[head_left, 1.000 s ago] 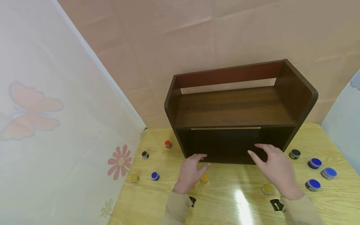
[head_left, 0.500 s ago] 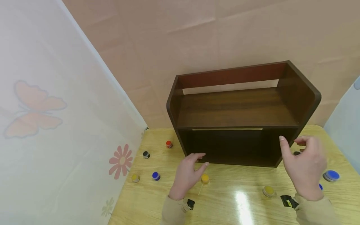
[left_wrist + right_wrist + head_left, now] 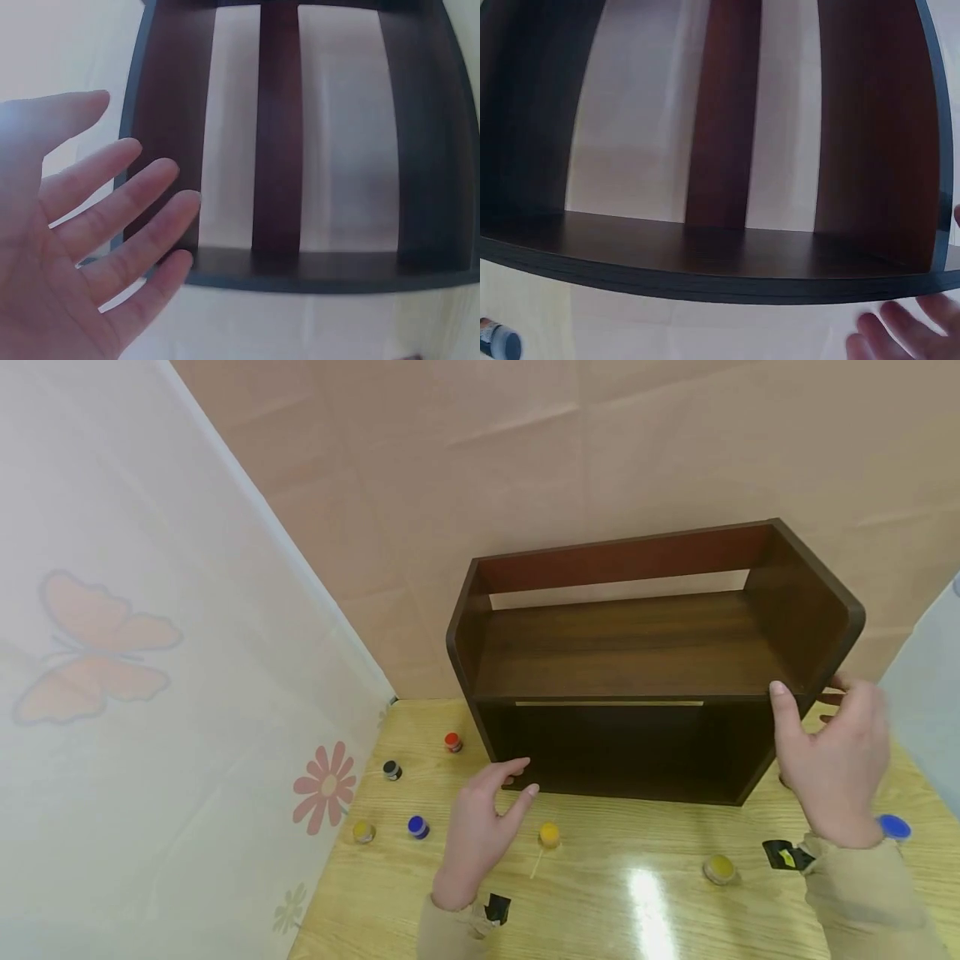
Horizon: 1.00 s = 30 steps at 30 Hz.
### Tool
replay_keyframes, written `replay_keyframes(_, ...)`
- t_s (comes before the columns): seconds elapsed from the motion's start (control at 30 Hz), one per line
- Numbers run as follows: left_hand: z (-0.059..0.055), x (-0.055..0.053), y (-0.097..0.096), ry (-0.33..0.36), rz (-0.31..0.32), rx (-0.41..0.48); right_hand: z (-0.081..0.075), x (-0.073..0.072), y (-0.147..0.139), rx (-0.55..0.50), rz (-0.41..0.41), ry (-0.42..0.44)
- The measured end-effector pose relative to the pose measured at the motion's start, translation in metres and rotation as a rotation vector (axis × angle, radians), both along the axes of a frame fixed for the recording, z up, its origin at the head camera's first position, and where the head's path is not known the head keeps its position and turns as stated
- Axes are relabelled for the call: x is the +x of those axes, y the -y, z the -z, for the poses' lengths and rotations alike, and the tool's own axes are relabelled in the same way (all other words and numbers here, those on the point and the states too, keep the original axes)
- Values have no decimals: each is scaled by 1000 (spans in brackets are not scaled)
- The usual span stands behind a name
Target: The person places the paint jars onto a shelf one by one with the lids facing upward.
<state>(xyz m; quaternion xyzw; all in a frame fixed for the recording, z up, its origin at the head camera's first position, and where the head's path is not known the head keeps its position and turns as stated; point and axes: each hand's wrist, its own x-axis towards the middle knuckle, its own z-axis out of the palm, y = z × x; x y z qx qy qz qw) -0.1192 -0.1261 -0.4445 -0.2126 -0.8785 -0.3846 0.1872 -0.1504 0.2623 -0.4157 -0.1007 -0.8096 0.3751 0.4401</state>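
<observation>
A dark brown two-tier shelf [image 3: 622, 635] stands on the wooden table in the head view. My right hand [image 3: 836, 760] is at its right side panel, thumb in front and fingers on the outer side. In the right wrist view the fingers [image 3: 904, 330] are blurred, with a gap between them and the panel. My left hand [image 3: 476, 827] hovers near the shelf's lower left corner, holding nothing. The left wrist view shows its fingers [image 3: 139, 225] spread and nearly straight before the shelf. Whether either hand touches the shelf is hard to tell.
Small lidded jars stand about the table [image 3: 615, 910]: red [image 3: 453, 742], black [image 3: 392, 770], blue [image 3: 418, 827], yellow [image 3: 363, 832] on the left. An orange-yellow jar [image 3: 550, 835] and a yellow one [image 3: 719, 869] sit in front. A blue lid [image 3: 894, 827] shows beyond my right wrist.
My right hand has moved right and up from the shelf's front to its right side panel. The left hand has drawn slightly left and down. The shelf looks unmoved on the table.
</observation>
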Motion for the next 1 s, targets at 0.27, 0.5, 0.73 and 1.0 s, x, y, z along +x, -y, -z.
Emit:
replay_keyframes(0.27, -4, -11, 36, -164, -175, 109, -15, -14, -6, -69, -3, 71)
replay_keyframes(0.5, -15, -51, 64, -234, -268, 85, -17, -19, -9, -71, 18, 23)
replay_keyframes(0.73, -12, -110, 82, -51, -281, 91, -18, -20, -12, -135, 18, 15)
replay_keyframes(1.0, 19, -174, 96, 194, -312, 97, -16, -18, -14, -174, 14, 42)
